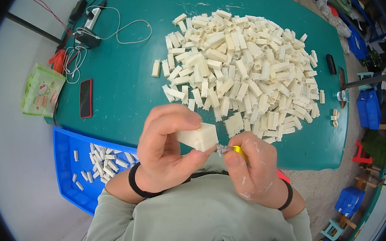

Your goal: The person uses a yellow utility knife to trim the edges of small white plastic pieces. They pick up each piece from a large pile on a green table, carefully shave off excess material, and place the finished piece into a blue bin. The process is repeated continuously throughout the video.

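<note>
My left hand [165, 145] grips a cream-coloured rectangular plastic block [203, 137] between thumb and fingers, one end turned toward my right hand. My right hand [253, 168] is closed on a small yellow-handled knife [240, 152]; its short blade lies at the block's lower right edge. Pale shavings cling around the blade and obscure its tip. Bits of white scrap stick to the right hand's skin. Beyond both hands a big heap of similar cream pieces [249, 70], many with ragged ends, covers the middle of the green table [133, 63].
A blue bin [69, 173] holding several pieces stands below the table's left front edge. On the table's left lie a phone [86, 98], a power strip [92, 18] and cables, with a printed bag [42, 90] at the edge. A dark object [331, 64] lies far right.
</note>
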A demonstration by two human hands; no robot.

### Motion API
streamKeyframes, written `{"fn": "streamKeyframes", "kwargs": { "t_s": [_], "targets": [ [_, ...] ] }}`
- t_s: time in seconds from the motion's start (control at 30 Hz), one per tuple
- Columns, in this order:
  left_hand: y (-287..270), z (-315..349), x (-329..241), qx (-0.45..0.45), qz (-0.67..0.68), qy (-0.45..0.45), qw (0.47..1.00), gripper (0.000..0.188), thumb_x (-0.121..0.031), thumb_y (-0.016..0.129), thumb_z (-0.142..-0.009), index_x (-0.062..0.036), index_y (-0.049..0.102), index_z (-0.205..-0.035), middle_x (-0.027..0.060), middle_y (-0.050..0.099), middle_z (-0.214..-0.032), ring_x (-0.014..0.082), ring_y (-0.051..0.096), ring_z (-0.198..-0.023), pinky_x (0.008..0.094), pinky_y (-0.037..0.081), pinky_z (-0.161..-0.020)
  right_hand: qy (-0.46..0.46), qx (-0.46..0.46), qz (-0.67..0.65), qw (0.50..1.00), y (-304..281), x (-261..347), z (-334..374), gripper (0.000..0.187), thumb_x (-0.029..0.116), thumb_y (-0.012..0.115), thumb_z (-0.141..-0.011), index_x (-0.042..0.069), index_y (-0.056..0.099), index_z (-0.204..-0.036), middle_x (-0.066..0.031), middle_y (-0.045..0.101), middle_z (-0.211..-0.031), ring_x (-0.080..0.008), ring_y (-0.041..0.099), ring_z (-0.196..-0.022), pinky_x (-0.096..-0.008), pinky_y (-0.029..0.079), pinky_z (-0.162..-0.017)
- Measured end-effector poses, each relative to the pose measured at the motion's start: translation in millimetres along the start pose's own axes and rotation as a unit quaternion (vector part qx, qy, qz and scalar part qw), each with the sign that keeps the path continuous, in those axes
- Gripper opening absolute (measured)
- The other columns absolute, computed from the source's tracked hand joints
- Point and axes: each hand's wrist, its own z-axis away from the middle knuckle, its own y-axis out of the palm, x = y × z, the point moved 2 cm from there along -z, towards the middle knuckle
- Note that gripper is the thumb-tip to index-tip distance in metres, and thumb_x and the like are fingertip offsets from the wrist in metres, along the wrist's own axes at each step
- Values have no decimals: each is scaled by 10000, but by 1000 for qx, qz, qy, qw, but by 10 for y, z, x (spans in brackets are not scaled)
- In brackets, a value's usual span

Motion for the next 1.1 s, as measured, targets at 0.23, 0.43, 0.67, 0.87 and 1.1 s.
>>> {"fn": "streamKeyframes", "kwargs": {
  "t_s": [0.23,0.43,0.67,0.87,1.1],
  "targets": [
    [15,20,-10,-11,3,-5,1000,414,58,733,-622,-19,529,-974,112,533,-962,173,530,-837,258,431,-692,-2,-4,14,1000,-2,17,-10,232,202,621,-837,4,522,-769,-93,498,-622,-255,490,-481,-319,374,-432],
    [-16,8,-27,52,-20,-4,998,373,-10,704,-694,-38,472,-985,103,493,-957,185,515,-838,286,441,-711,-29,2,37,999,-26,5,-23,257,224,634,-829,9,519,-750,-87,486,-612,-254,478,-470,-321,362,-418],
    [-7,15,-13,62,3,-29,998,359,-12,723,-678,-31,507,-964,101,523,-935,182,528,-819,283,438,-691,-38,-5,48,998,-45,-16,-45,264,227,636,-827,14,512,-734,-86,485,-602,-253,477,-464,-318,360,-411],
    [-28,7,-15,182,36,-34,982,282,-67,726,-695,-7,588,-934,125,599,-925,224,564,-842,327,446,-714,47,-32,41,998,-62,-117,-81,259,231,614,-849,16,513,-747,-95,481,-589,-256,468,-465,-317,361,-425],
    [-92,-70,88,104,136,-226,959,375,-74,695,-764,-18,502,-1081,80,501,-1077,154,475,-938,284,391,-790,91,7,-17,996,-70,-130,-60,269,247,591,-863,9,524,-758,-107,490,-600,-256,466,-480,-324,377,-457]
  ]
}}
